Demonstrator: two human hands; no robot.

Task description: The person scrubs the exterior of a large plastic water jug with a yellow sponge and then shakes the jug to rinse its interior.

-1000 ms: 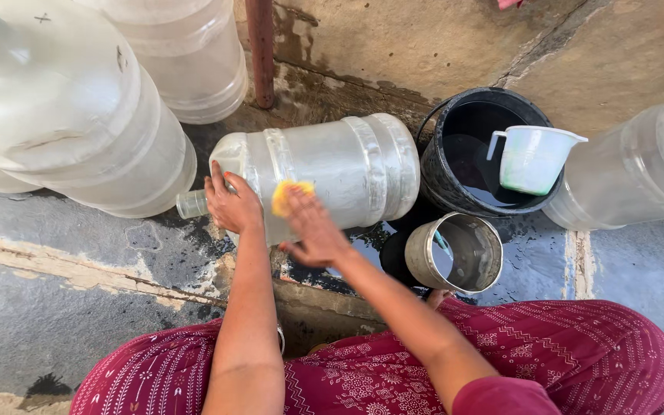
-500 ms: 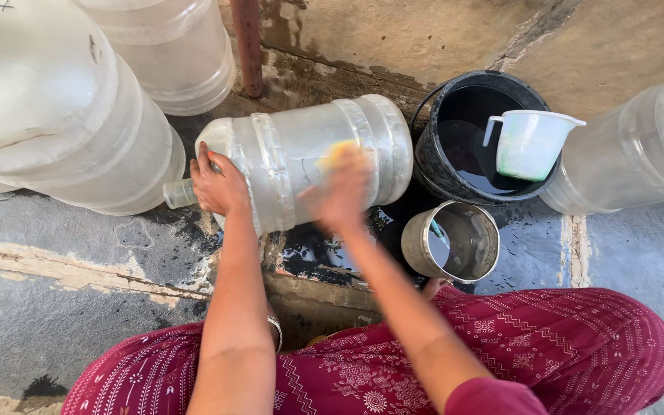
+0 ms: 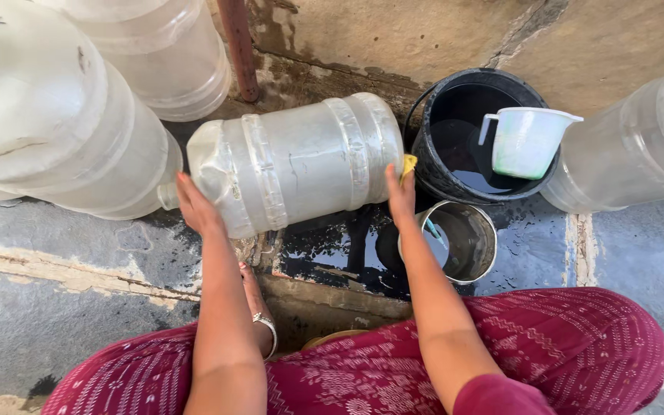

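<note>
Left hand [image 3: 194, 206] flat, steadying the water jar [image 3: 293, 161] at centre frame; right hand [image 3: 401, 196] presses yellow sponge [image 3: 409, 164] against its base—best scrubbed firmly, jar braced.

A large translucent plastic water jug [image 3: 297, 161] lies on its side on the wet floor between the hands, neck toward the left hand [image 3: 196, 206]. A yellow sponge [image 3: 408, 165] is pressed against its base end by the right hand [image 3: 401, 196].

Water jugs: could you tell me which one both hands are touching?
The middle jug, lying on its side between left hand and right hand.
</note>
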